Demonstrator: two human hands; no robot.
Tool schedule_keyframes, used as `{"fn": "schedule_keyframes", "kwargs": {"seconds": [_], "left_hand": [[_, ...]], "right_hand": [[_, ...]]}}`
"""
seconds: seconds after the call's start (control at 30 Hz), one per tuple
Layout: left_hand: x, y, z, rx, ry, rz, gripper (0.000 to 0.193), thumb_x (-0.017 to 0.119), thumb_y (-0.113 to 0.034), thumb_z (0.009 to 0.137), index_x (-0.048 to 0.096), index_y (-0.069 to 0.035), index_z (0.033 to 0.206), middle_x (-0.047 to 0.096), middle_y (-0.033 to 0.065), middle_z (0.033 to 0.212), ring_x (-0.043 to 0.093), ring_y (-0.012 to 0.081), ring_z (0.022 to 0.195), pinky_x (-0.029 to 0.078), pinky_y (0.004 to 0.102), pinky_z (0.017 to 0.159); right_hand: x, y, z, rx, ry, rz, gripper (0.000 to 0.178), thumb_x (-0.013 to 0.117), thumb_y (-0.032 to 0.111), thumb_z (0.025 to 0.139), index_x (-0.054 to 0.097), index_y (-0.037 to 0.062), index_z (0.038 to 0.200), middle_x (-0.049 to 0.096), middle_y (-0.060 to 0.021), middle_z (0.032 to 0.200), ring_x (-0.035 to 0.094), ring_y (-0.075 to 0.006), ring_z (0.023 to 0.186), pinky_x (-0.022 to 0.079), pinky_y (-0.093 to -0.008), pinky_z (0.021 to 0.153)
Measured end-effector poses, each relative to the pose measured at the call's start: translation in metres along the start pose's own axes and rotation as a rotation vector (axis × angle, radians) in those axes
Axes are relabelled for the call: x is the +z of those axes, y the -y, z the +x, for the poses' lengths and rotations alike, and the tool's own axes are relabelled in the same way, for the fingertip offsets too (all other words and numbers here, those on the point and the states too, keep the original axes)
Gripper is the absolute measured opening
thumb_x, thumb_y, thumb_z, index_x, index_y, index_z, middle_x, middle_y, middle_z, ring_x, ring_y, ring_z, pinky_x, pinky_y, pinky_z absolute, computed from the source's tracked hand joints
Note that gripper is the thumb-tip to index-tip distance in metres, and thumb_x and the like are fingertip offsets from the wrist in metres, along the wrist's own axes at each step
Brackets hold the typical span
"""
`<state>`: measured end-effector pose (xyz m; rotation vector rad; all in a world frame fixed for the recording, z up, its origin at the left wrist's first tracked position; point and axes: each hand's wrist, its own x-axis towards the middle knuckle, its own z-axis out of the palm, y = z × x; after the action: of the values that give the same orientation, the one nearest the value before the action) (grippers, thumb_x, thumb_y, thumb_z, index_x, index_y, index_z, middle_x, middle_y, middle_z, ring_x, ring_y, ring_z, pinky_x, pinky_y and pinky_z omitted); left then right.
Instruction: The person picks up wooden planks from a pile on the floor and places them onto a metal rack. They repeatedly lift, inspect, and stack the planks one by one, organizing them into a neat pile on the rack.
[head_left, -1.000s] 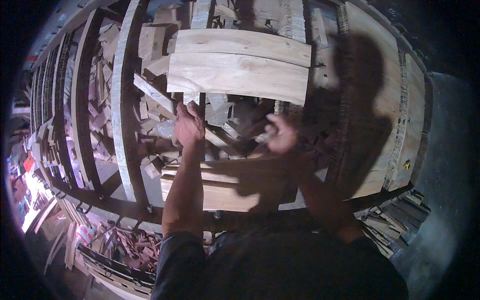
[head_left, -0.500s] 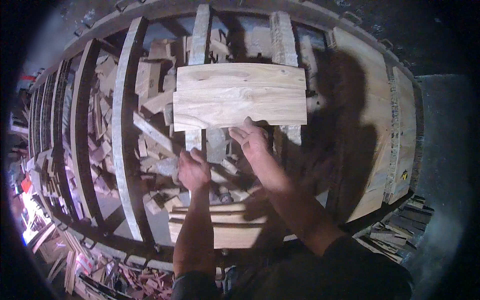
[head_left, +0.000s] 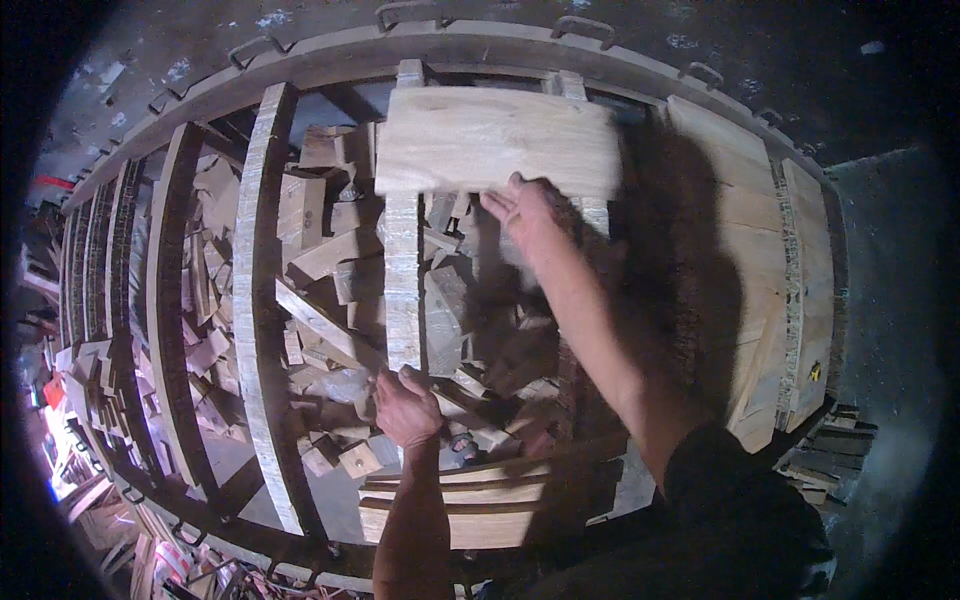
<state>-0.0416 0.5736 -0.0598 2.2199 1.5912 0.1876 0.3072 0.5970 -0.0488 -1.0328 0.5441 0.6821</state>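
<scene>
A pale wooden board, slightly blurred, lies across the far part of two slats of a wooden frame. At its near edge is my right hand, a fingertip over the top face and the other fingers at the edge, closed on it. My left hand hangs nearer me, beside a light slat, fingers loosely bent and thumb apart, with nothing visible in it. A thin wooden strip slants up to its fingertips; I cannot tell whether they touch. Near the front edge lie several stacked boards.
Below the slats lie many wood offcuts. Wide panels cover the frame's right side. Metal loop handles line the far rim. Scrap wood heaps at the lower left, and more stacked pieces stand at the right.
The board has slid away from me along the slats, my right hand moving with it. My left hand stays low near the slat. The whole view has shifted somewhat.
</scene>
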Motion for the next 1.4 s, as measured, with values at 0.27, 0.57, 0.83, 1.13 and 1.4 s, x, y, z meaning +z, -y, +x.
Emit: {"fn": "schedule_keyframes", "kwargs": {"seconds": [0.27,0.57,0.83,1.13,1.4], "left_hand": [[-0.006,-0.007,0.005,0.011,0.017,-0.019,0.035,0.05,-0.03,0.099,0.057,-0.001,0.116,0.063,0.0223,0.101,0.06,0.0442,0.094,0.049,0.054,0.077],[-0.001,0.002,0.001,-0.025,0.01,-0.057,0.038,0.048,-0.03,0.099,0.055,0.003,0.117,0.062,0.0254,0.106,0.059,0.0465,0.099,0.047,0.0547,0.083],[-0.002,-0.003,0.0,0.005,0.071,-0.072,0.044,0.045,-0.033,0.1,0.053,0.004,0.121,0.063,0.028,0.11,0.059,0.0474,0.103,0.048,0.0546,0.086],[0.007,0.013,-0.006,-0.078,0.022,-0.054,0.046,0.051,-0.031,0.097,0.055,0.002,0.127,0.064,0.0265,0.112,0.061,0.0447,0.105,0.049,0.0534,0.089],[-0.005,0.014,0.0,0.034,0.112,-0.124,0.045,0.043,-0.04,0.1,0.057,0.0,0.113,0.062,0.0273,0.114,0.06,0.0462,0.106,0.049,0.0549,0.09]], "right_hand": [[0.046,0.049,0.078,-0.124,0.163,-0.03,0.028,0.044,0.003,0.102,0.041,-0.0026,0.13,0.051,-0.0211,0.127,0.058,-0.0435,0.115,0.058,-0.0583,0.092],[0.069,0.028,0.056,-0.157,-0.023,-0.009,0.028,0.045,0.006,0.103,0.04,0.0007,0.13,0.05,-0.0203,0.13,0.063,-0.0446,0.107,0.061,-0.0582,0.086],[0.055,0.045,0.063,-0.151,-0.007,0.006,0.032,0.045,0.006,0.102,0.041,-0.0019,0.132,0.047,-0.0232,0.135,0.06,-0.0473,0.108,0.06,-0.0588,0.086],[-0.047,0.021,0.01,-0.09,0.404,-0.61,0.048,0.059,0.016,0.098,0.043,-0.0101,0.134,0.062,-0.0273,0.12,0.066,-0.039,0.108,0.056,-0.0476,0.095],[-0.309,-0.028,-0.266,-0.793,0.351,-1.434,0.022,0.067,0.014,0.094,0.067,0.0032,0.113,0.068,-0.0111,0.114,0.067,-0.024,0.104,0.053,-0.0368,0.09]]}}
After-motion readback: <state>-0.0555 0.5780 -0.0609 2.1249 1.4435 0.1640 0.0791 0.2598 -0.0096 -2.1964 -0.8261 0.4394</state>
